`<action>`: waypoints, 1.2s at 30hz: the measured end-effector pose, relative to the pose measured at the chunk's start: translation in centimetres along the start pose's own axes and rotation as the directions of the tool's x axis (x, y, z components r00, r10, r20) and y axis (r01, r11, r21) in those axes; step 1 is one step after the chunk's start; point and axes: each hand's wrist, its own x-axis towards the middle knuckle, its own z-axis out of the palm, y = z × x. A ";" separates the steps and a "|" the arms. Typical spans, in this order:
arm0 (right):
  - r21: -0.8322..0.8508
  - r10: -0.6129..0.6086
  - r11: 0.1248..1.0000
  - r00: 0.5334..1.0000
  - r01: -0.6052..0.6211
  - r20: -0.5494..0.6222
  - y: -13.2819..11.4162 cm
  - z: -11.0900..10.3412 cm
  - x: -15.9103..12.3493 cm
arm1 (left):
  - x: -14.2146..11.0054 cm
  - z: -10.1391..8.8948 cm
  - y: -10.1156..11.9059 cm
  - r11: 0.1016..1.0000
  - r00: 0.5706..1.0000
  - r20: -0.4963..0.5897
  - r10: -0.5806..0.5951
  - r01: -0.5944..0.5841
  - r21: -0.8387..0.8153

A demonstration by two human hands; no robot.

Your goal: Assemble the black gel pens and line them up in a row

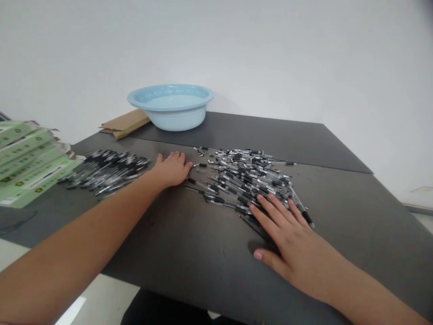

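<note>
A loose heap of black and clear pens (pixel 248 176) lies spread across the middle of a dark table (pixel 189 253). My right hand (pixel 287 237) rests flat on the near edge of that heap, fingers stretched out over several pens. My left hand (pixel 172 169) lies palm down on the table at the heap's left edge, fingers extended and close together, the thumb near a stray pen. To its left sits a tidier bunch of pens (pixel 108 171) laid roughly parallel.
A light blue plastic basin (pixel 171 106) stands at the back of the table beside a flat piece of brown cardboard (pixel 125 123). Green and white boxes (pixel 29 160) are stacked at the left edge. A white wall rises behind.
</note>
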 end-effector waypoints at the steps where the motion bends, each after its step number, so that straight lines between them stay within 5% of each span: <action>1: -0.005 -0.004 1.000 1.000 0.004 0.003 0.0 0.0 0.0 | -0.3 0.0 0.5 0.999 0.999 -0.001 0.032 -0.032 -0.003; 11: -0.005 0.003 1.000 1.000 -0.002 0.004 0.0 0.1 0.2 | -2.7 0.2 2.9 0.974 0.977 -0.012 0.214 -0.215 -0.069; 21: 0.011 0.008 1.000 1.000 -0.008 0.006 0.5 0.3 -0.2 | -2.7 -3.1 -4.6 0.958 0.971 0.017 0.239 -0.233 -0.166; 25: 0.009 0.003 1.000 1.000 -0.003 0.006 0.5 0.3 -0.2 | -2.3 -3.1 -5.9 0.953 0.965 0.033 0.261 -0.252 -0.169; 30: -0.041 -0.021 0.999 1.000 0.020 -0.021 0.6 0.5 -0.1 | -1.7 -2.6 -6.4 0.964 0.975 0.055 0.216 -0.204 -0.171; 36: -0.066 -0.049 0.997 0.998 0.045 -0.049 0.6 0.4 0.0 | -2.1 -2.5 -7.4 0.998 1.000 0.010 0.002 -0.001 -0.065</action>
